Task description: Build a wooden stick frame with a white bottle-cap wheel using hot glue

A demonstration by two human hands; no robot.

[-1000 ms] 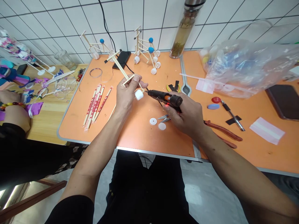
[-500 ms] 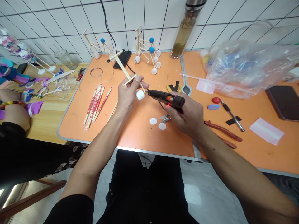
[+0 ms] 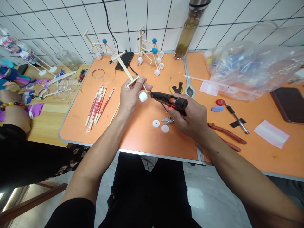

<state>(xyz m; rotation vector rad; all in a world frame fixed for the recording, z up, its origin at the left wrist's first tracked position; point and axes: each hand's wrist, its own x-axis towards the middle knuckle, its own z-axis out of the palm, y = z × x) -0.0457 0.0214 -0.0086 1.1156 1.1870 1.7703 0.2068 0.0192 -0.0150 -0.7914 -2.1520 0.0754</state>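
Between the fingers of my left hand (image 3: 130, 95) is a small frame of glued wooden sticks (image 3: 125, 69), with a crossbar at its far end. A white wheel-like cylinder (image 3: 142, 97) sits by the frame's near end, below my fingertips. My right hand (image 3: 192, 115) is wrapped round a black glue gun (image 3: 169, 100), whose red light shows. Its nozzle points left and meets the stick end beside the white cylinder; whether glue is coming out is too small to tell. Below the gun lie scissors (image 3: 168, 120), partly hidden, and two white discs (image 3: 156, 123).
Red-wrapped chopsticks (image 3: 97, 107) lie on the left of the orange table (image 3: 142, 139). Stick models with blue balls (image 3: 154, 50) stand at the back near a tea bottle (image 3: 186, 34). Pliers (image 3: 228, 133), a pen (image 3: 236, 118) and a plastic bag (image 3: 251, 69) are rightward. Another person's arm (image 3: 16, 117) rests at left.
Almost nothing differs. Both hands keep their places, with the glue gun's nozzle still at the stick end; the whole view has shifted very slightly.
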